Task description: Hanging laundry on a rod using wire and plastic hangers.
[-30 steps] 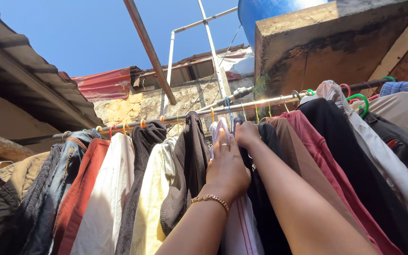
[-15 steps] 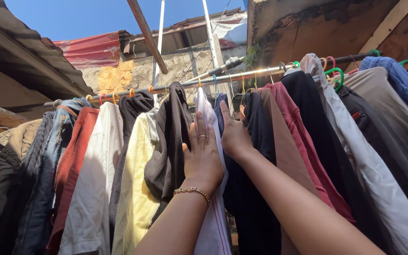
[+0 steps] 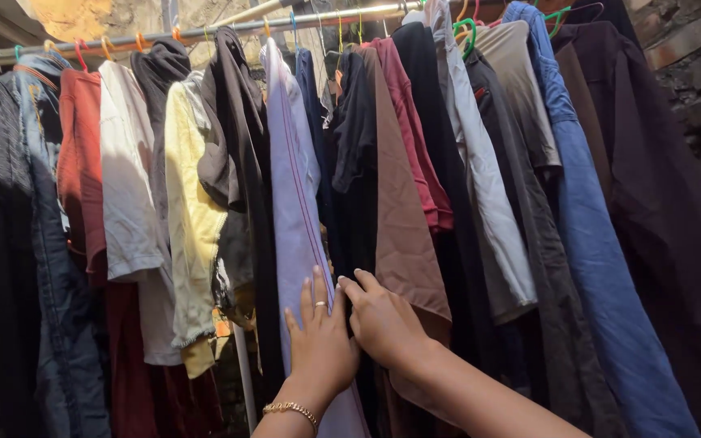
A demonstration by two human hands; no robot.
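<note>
Both hands dropped from the rail (image 3: 204, 31): left hand (image 3: 320, 345) flat, fingers spread on lilac garment (image 3: 294, 186); right hand (image 3: 383, 320) loosely curled, gripping nothing. Tugging could unhook its hanger.

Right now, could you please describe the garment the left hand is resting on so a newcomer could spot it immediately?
Follow the long clothes rail across the top to about its middle. There hangs a pale lilac garment, with the left hand flat on its lower part. It is the only light purple piece, with thin pinkish stripes running down it, between a dark brown garment and a navy one.
</note>
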